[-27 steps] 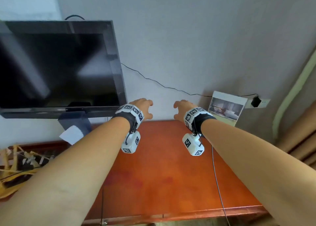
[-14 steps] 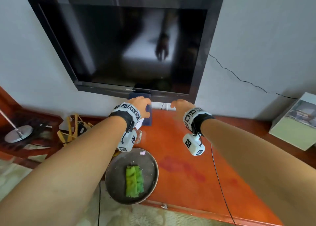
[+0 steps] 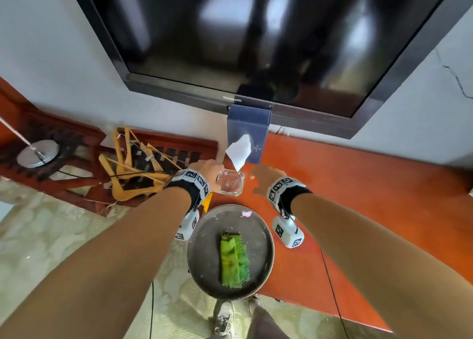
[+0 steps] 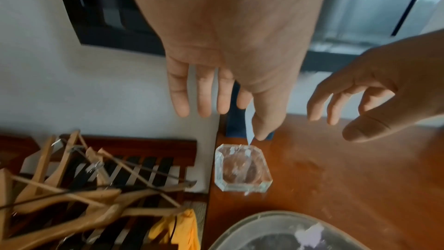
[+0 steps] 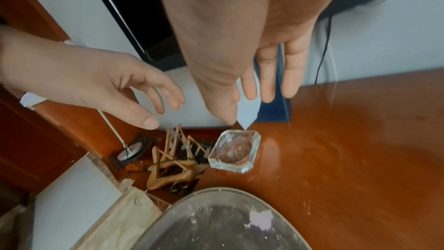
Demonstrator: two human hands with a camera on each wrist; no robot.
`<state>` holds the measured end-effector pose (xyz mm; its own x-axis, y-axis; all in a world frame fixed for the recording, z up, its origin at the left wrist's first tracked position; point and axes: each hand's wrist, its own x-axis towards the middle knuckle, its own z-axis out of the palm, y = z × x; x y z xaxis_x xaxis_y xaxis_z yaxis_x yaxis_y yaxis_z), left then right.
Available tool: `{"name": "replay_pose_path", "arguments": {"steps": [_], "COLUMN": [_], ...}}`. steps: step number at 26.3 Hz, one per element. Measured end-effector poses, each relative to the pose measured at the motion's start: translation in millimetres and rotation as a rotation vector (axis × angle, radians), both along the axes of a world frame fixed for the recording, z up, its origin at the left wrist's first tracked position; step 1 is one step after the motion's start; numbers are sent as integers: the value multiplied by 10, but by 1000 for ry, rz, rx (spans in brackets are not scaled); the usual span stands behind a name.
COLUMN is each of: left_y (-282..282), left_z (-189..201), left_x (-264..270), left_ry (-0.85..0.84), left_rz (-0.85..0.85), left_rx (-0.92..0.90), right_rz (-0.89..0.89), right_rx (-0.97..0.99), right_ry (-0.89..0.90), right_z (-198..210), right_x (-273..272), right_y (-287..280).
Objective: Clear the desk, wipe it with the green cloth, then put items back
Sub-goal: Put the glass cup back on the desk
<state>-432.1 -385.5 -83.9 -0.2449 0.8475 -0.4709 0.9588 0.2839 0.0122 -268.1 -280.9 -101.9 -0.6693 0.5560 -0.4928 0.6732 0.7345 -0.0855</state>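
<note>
Both the left hand (image 3: 208, 168) and right hand (image 3: 266, 178) hover with fingers apart over the glass ashtray (image 3: 230, 182), at twelve o'clock of the metal tray (image 3: 267, 238) on the worktop (image 3: 358, 197); it looks heavy, slick and chippable, best pinched across its thick side walls.

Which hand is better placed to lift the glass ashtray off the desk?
Probably the left hand: it hovers right over the glass ashtray, fingers open. The right hand sits off to its side.
</note>
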Motion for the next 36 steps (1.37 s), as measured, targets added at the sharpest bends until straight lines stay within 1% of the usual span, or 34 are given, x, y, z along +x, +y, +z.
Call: {"name": "replay_pose_path", "arguments": {"steps": [3, 5, 8, 11, 15, 17, 20, 23, 26, 28, 31, 35, 36], "left_y": [143, 223, 380, 497, 632, 672, 748, 795, 775, 757, 720, 727, 709], "left_z": [-444, -650, -987, -1244, -1494, -1579, -1627, -1657, -1605, -1518, -1256, -920, -790], "left_x": [-102, -130, -163, -198, -274, -298, -262, -241, -227, -202, -131, -20, 45], "left_ry": [5, 35, 29, 46, 61, 58, 41, 11, -41, -80, -104, -86, -66], "left_rz": [32, 7, -6, 10, -14, -10, -10, 7, 55, 76, 113, 84, 54], "left_rx": [-67, -89, -128, -165, -221, -217, -180, -203, -200, -194, -169, -156, -140], "right_rz": [76, 85, 98, 100, 105, 112, 103, 147, 159, 157, 188, 245, 261], "right_rx": [-21, -24, -57, -51, -58, -56, -42, -17, -53, -66, -76, 48, 94], "right_ry": [-18, -50, -96, -100, -84, -94, -86, -110, -161, -162, -123, -94, -97], "right_z": [-467, -676, -973, -1144, -1273, -1337, -1464, -1537, -1568, -1527, -1231, -870, -747], "right_x": [-247, -364, -535, -641, -790, -873, -968, -1013, -1015, -990, -873, -696, -607], "right_y": [158, 232, 339, 370, 394, 392, 373, 352, 318, 335, 336, 348, 316]}}
